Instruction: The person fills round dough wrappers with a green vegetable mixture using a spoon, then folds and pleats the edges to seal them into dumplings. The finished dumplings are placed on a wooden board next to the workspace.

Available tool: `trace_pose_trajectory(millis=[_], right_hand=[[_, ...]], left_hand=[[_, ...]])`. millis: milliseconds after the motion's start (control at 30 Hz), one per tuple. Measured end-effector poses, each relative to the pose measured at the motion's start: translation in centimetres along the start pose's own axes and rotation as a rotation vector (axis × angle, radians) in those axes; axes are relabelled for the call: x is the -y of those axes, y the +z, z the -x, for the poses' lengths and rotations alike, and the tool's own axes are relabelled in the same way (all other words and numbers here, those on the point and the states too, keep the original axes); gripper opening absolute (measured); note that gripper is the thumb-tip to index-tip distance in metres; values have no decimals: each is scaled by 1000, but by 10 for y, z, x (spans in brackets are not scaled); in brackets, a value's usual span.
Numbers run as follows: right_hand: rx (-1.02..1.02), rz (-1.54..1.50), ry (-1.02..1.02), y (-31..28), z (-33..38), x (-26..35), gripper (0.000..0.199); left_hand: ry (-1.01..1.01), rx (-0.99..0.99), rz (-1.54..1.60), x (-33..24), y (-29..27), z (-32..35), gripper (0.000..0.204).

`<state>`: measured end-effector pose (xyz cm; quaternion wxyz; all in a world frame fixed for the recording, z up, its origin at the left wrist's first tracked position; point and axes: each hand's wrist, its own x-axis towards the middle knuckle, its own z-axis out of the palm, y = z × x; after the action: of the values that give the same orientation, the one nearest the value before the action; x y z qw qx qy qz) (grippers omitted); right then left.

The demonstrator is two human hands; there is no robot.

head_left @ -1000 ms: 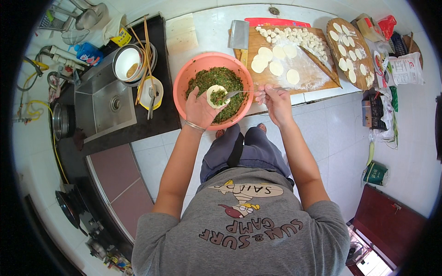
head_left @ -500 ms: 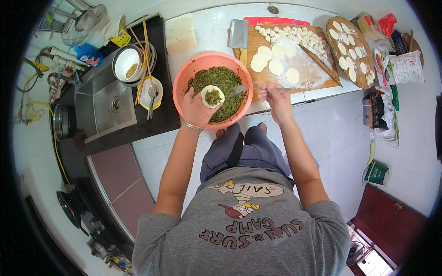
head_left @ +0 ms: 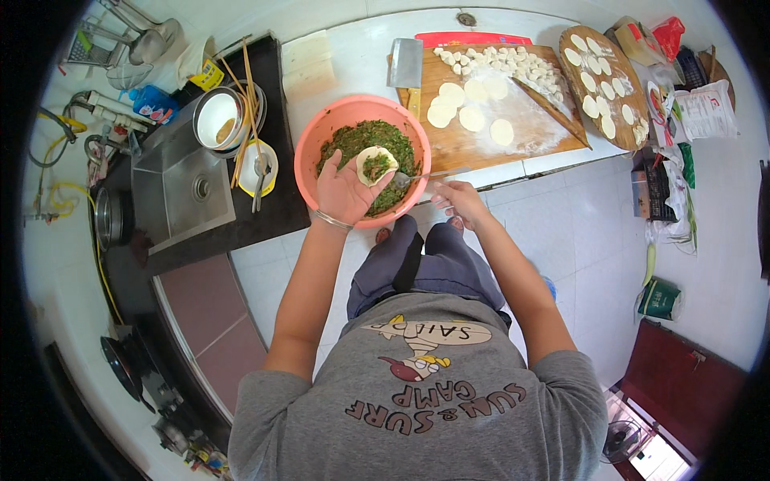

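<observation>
A rectangular stainless-steel sink [head_left: 172,218] is set in the black counter [head_left: 282,192], near a blue plastic bottle [head_left: 152,104]. Round-bowled metal ladles [head_left: 147,48] hang on the white wall [head_left: 216,20].

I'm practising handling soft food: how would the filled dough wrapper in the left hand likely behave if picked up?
The dough wrapper would probably sag, being a thin round sheet resting on the left hand. Its chopped green filling may well spill if tipped, since it sits uncovered. The pale dough looks soft, so pinching might dent it.
</observation>
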<state>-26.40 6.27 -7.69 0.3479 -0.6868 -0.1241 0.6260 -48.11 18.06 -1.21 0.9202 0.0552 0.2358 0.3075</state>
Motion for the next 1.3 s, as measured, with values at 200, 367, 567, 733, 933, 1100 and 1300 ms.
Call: trace_pose_trajectory(millis=[200,367,567,733,933,1100,1300], right_hand=[[-142,462,-1289,21,51,53,18],[-132,753,-1492,25,62,72,16],[-89,846,-1532,22,62,73,14],[-75,809,-1463,24,60,75,9],[-18,686,-1373,27,55,80,6],[-51,694,-1376,28,52,80,6],[-11,646,-1194,28,59,85,11]], left_hand=[[-100,70,58,11,7,-6,62],[-146,114,53,19,22,-4,61],[-174,111,-30,23,16,-5,61],[-159,35,-109,26,23,-3,54],[-76,-1,-360,30,34,-2,47],[-55,-18,-403,30,38,-2,47],[-101,-4,-427,29,34,-6,47]])
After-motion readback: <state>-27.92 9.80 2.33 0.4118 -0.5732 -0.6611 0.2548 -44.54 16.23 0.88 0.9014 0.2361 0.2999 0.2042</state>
